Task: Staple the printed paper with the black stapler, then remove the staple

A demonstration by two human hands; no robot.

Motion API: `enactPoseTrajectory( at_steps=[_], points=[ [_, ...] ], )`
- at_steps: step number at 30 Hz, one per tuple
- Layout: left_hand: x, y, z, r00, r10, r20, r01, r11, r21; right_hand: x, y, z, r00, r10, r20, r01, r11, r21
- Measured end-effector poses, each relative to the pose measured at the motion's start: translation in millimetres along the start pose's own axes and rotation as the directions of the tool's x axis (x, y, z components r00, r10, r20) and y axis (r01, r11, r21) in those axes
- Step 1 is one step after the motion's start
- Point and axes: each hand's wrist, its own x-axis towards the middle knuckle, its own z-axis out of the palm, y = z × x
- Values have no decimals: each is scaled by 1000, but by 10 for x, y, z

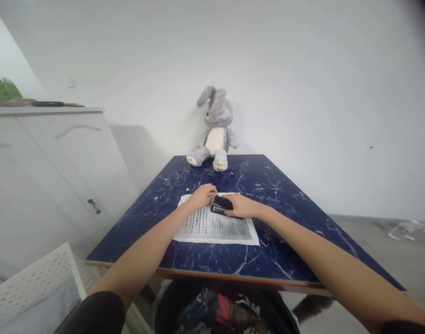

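Observation:
My right hand (241, 205) is wrapped around a black stapler (219, 202), which lies low over a printed sheet of paper (212, 229). The stapler's front end points left, toward my left hand (204, 195). That hand rests at the sheet's far left part with its fingers bent and drawn together beside the stapler's nose. Whatever is between those fingertips is too small to make out. A tiny grey piece (187, 189) lies on the table just past the paper's far left corner.
The paper lies on a dark blue marble-patterned table (268, 185). A grey plush rabbit (215, 134) sits at its far edge against the wall. White cabinets (59, 162) stand on the left, with a green basket (3, 89) on top. A white perforated container (38, 283) is at lower left.

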Motion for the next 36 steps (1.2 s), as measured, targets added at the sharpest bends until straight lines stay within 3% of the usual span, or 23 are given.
enactPoseTrajectory(
  at_steps=[28,36],
  points=[
    [-12,16,-8,999,47,3,-47,999,-3,-6,-36,-20,1000,-12,8,12,999,34],
    [-16,-40,-12,995,-5,97,0,998,55,-12,-66,-61,999,-35,23,36,999,-41]
  ],
)
